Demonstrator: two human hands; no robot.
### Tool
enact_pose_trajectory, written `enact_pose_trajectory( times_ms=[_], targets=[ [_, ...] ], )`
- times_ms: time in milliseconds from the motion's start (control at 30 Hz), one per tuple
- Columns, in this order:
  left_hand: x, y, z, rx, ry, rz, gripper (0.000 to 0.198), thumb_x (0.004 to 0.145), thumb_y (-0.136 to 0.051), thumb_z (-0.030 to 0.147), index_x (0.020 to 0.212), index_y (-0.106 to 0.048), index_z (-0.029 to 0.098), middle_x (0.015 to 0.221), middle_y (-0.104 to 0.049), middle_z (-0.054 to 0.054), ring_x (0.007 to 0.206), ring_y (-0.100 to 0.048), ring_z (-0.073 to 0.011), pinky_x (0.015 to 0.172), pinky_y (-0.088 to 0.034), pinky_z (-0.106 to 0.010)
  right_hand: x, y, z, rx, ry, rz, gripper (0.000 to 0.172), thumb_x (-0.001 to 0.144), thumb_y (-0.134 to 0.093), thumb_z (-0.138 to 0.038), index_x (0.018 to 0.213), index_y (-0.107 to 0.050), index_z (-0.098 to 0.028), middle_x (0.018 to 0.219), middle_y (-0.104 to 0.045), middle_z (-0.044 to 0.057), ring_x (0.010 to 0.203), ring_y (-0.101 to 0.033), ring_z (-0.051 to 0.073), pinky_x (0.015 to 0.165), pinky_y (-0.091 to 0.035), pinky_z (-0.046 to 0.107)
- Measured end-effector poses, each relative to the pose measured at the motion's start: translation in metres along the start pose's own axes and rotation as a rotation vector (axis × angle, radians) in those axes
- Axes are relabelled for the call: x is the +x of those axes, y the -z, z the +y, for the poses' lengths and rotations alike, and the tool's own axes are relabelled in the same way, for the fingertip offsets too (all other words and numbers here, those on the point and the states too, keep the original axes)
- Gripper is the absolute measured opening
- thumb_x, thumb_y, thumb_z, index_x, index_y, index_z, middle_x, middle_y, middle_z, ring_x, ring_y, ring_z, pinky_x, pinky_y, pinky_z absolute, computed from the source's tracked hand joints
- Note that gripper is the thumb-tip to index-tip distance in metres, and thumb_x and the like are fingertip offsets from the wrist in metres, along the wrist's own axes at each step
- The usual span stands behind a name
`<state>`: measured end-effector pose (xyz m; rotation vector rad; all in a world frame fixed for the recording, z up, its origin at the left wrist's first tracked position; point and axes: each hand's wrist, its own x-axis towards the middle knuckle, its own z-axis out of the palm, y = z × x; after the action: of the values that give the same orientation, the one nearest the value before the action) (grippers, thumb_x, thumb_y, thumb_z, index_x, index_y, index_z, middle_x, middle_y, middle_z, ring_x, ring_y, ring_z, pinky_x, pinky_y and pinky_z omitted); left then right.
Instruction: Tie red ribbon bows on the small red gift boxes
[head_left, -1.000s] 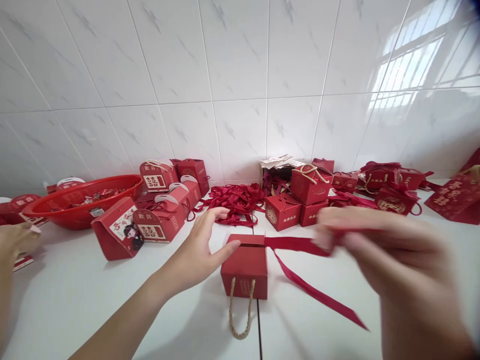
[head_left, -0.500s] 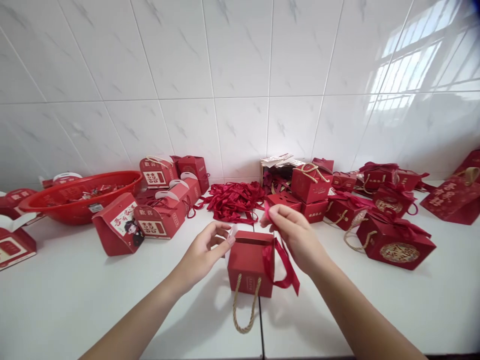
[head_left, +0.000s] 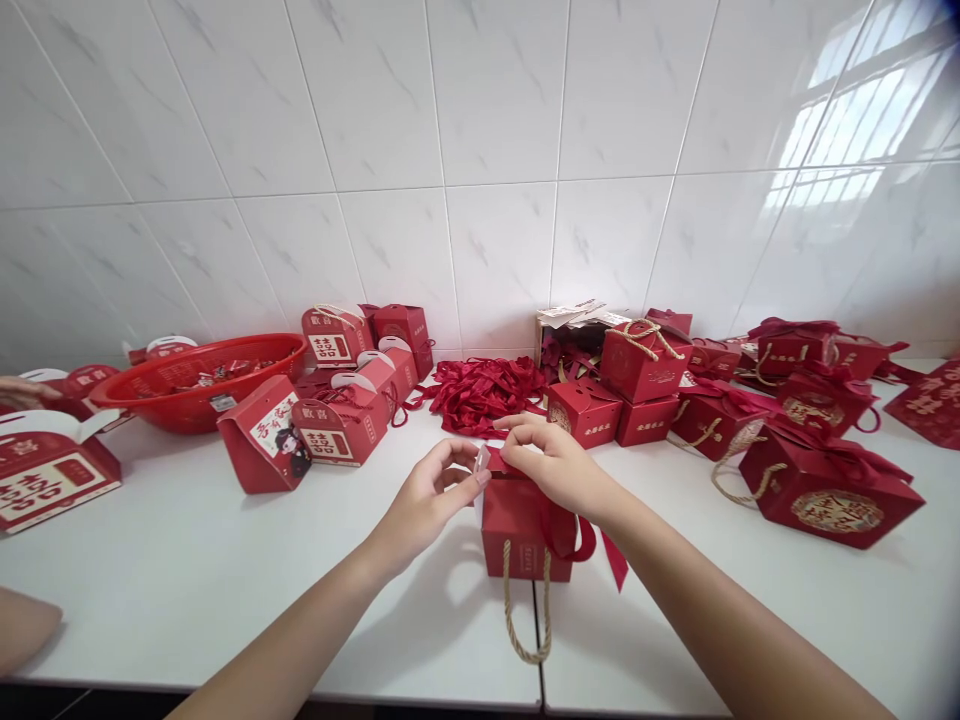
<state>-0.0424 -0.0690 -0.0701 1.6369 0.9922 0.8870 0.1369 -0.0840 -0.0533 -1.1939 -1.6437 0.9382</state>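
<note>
While my left hand (head_left: 429, 503) pinches the top left corner of the box (head_left: 521, 528) at centre frame, my right hand (head_left: 559, 468) has come in close and nips the ribbon (head_left: 571, 535) over the box top. The ribbon, stretched out a second ago, now hangs looped down the box's right side.

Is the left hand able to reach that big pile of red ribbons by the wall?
Probably yes. The ribbon pile lies just behind the left hand, with only bare counter between them. But that hand is busy pinching the top of the small red box.
</note>
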Motion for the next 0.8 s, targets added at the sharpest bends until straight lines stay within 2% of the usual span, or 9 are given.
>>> enact_pose_trajectory(
  times_ms=[133,333,467,567,700,800],
  targets=[
    [0.000,-0.001,0.000,-0.020,-0.003,0.001,0.029,0.078,-0.063,0.042,0.093,-0.053,0.020,0.091,-0.058,-0.002,0.077,-0.056,-0.0152,0.067,-0.046,-0.027,0.002,-0.003,0.000,0.031,0.016,0.038,0.019,0.078,-0.049,-0.026,0.061,-0.051,-0.019,0.117,-0.059,0.007,0.113,-0.051,0.023,0.096,-0.033,0.036],
    [0.001,-0.001,-0.001,-0.021,-0.026,0.026,0.027,0.079,-0.063,0.041,0.093,-0.054,0.019,0.097,-0.058,-0.003,0.085,-0.057,-0.0164,0.074,-0.046,-0.028,0.010,-0.010,0.002,0.089,0.021,0.078,0.017,0.078,-0.047,-0.026,0.064,-0.054,-0.019,0.103,-0.064,0.005,0.100,-0.056,0.021,0.088,-0.039,0.031],
    [0.001,-0.003,-0.001,-0.015,-0.016,0.035,0.026,0.080,-0.061,0.040,0.094,-0.053,0.020,0.095,-0.057,-0.003,0.083,-0.056,-0.0156,0.071,-0.045,-0.026,0.015,-0.017,0.007,0.015,0.016,0.014,0.017,0.078,-0.047,-0.027,0.064,-0.054,-0.019,0.090,-0.062,0.003,0.089,-0.055,0.019,0.080,-0.039,0.030],
    [0.000,-0.007,0.000,-0.046,0.004,0.026,0.024,0.079,-0.060,0.034,0.096,-0.053,0.021,0.095,-0.058,-0.002,0.083,-0.055,-0.0154,0.068,-0.044,-0.025,0.014,-0.024,0.012,0.072,-0.012,-0.044,0.018,0.080,-0.046,-0.031,0.067,-0.052,-0.020,0.080,-0.059,0.002,0.083,-0.054,0.018,0.075,-0.040,0.029],
    [0.000,-0.008,-0.003,-0.061,0.025,0.044,0.020,0.078,-0.059,0.032,0.094,-0.054,0.021,0.092,-0.055,0.000,0.080,-0.053,-0.0138,0.067,-0.044,-0.023,0.008,-0.027,0.015,0.169,0.036,0.060,0.021,0.078,-0.047,-0.030,0.061,-0.050,-0.019,0.100,-0.059,0.005,0.106,-0.051,0.021,0.091,-0.036,0.031],
    [0.000,-0.005,-0.007,-0.073,0.069,0.049,0.021,0.078,-0.060,0.033,0.095,-0.054,0.022,0.090,-0.050,0.001,0.079,-0.051,-0.0125,0.065,-0.043,-0.021,0.006,-0.022,0.014,0.251,-0.040,0.034,0.021,0.075,-0.048,-0.029,0.057,-0.049,-0.019,0.108,-0.060,0.006,0.107,-0.052,0.022,0.091,-0.035,0.032]
  ],
)
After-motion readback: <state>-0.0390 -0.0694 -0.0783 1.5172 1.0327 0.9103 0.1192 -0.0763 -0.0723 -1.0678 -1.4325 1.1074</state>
